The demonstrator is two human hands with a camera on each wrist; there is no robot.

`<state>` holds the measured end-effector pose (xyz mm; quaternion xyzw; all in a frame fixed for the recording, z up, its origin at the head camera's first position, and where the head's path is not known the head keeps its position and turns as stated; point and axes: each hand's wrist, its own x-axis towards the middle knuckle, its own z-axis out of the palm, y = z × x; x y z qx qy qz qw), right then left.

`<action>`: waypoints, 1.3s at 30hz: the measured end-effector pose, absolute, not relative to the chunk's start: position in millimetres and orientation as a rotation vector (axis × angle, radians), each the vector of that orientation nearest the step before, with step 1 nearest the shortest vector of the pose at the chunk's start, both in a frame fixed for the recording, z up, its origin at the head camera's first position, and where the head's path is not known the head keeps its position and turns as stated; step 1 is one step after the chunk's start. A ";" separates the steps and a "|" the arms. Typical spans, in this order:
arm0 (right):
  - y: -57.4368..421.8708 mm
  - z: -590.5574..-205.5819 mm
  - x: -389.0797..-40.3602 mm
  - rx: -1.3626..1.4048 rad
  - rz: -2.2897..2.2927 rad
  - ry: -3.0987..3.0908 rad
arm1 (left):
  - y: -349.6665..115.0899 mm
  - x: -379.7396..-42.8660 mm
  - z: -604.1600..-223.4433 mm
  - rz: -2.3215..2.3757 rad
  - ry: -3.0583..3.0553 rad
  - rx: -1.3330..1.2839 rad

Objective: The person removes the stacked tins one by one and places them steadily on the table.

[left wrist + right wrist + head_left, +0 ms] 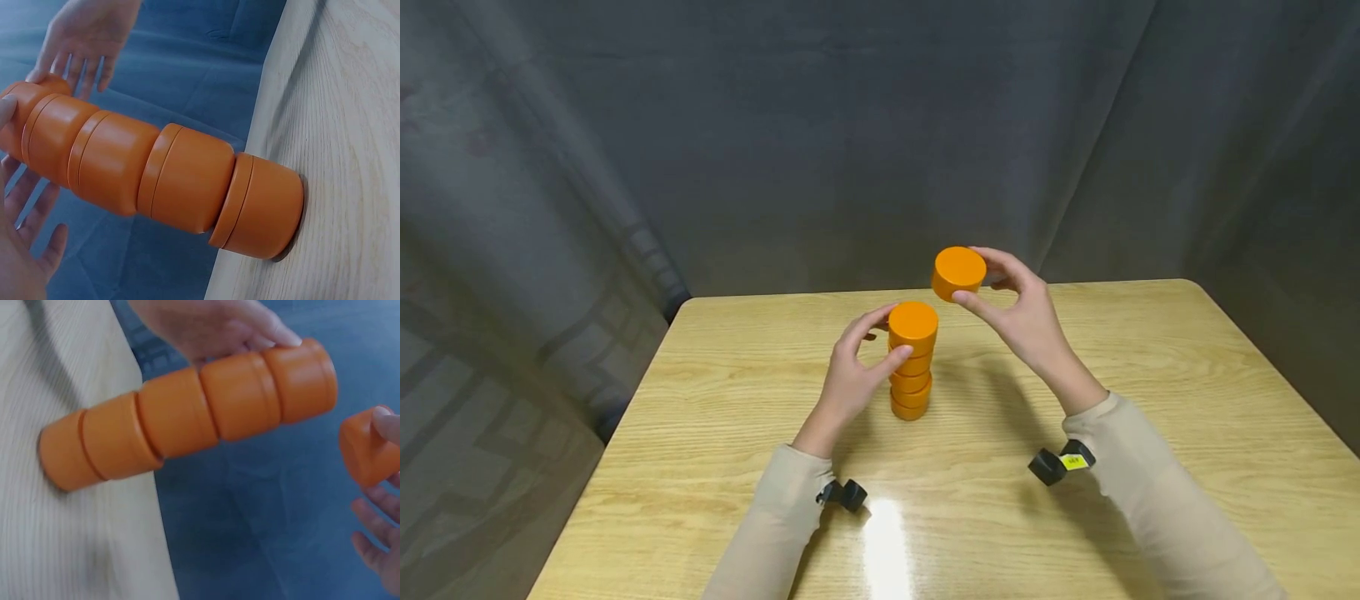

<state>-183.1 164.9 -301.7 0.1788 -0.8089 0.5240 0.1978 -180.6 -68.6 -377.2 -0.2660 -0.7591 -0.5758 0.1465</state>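
Several orange round lidded jars (187,178) form a stack on the table, with the lids facing up and the jars slightly offset from one another. My left hand (847,371) holds the top jar (913,323) of the stack, thumb on the near side and fingers round the far side. Up and to the right of the stack, my right hand (1021,312) grips another orange jar (958,271) between thumb and fingers. In the right wrist view, a gap separates this raised jar (359,453) from the stack's top jar (306,381).
The stack stands on a light wood table (737,467), nearer its back edge than its front. Dark grey curtains (850,150) hang behind and at both sides. Each sleeved wrist wears a black camera, the left camera (852,495) low over the table.
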 end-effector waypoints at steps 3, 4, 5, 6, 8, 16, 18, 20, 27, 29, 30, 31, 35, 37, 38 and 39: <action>167.9 -307.5 -186.4 0.497 1.474 -2.265 | -67.9 -180.4 -377.7 -1.664 -2.189 -0.763; 168.9 -309.8 -188.1 0.496 1.476 -2.267 | -67.6 -180.4 -377.7 -1.668 -2.188 -0.764; 169.8 -312.4 -190.0 0.496 1.477 -2.270 | -67.4 -180.5 -377.7 -1.670 -2.187 -0.765; 170.6 -315.0 -191.9 0.495 1.476 -2.273 | -67.2 -180.6 -377.9 -1.672 -2.184 -0.764; 172.1 -320.2 -195.7 0.492 1.479 -2.277 | -66.8 -180.3 -377.6 -1.672 -2.181 -0.767; 179.1 -342.3 -213.0 0.516 1.451 -2.315 | -65.7 -178.9 -378.0 -1.673 -2.182 -0.768; 180.9 -346.9 -217.0 0.531 1.441 -2.329 | -65.5 -178.5 -378.2 -1.672 -2.183 -0.766; 182.3 -351.1 -220.9 0.541 1.436 -2.338 | -65.3 -178.2 -378.3 -1.669 -2.186 -0.765; 184.1 -360.0 -230.9 0.545 1.425 -2.377 | -64.5 -176.9 -378.5 -1.657 -2.181 -0.761; 181.2 -353.5 -226.7 0.546 1.424 -2.404 | -64.4 -176.5 -378.1 -1.654 -2.180 -0.761; 179.9 -350.3 -224.4 0.544 1.424 -2.417 | -64.4 -176.4 -378.1 -1.652 -2.180 -0.761; 181.1 -351.7 -226.0 0.547 1.420 -2.430 | -64.4 -176.2 -377.9 -1.651 -2.180 -0.761; 187.4 -366.1 -238.9 0.543 1.412 -2.462 | -64.1 -175.5 -377.2 -1.663 -2.181 -0.763; 192.3 -378.1 -249.1 0.541 1.408 -2.469 | -63.8 -175.1 -376.8 -1.669 -2.184 -0.761; 192.6 -379.9 -250.8 0.535 1.409 -2.476 | -63.7 -175.0 -376.5 -1.670 -2.185 -0.761; 193.1 -381.3 -252.1 0.535 1.408 -2.485 | -63.8 -174.8 -376.1 -1.671 -2.186 -0.761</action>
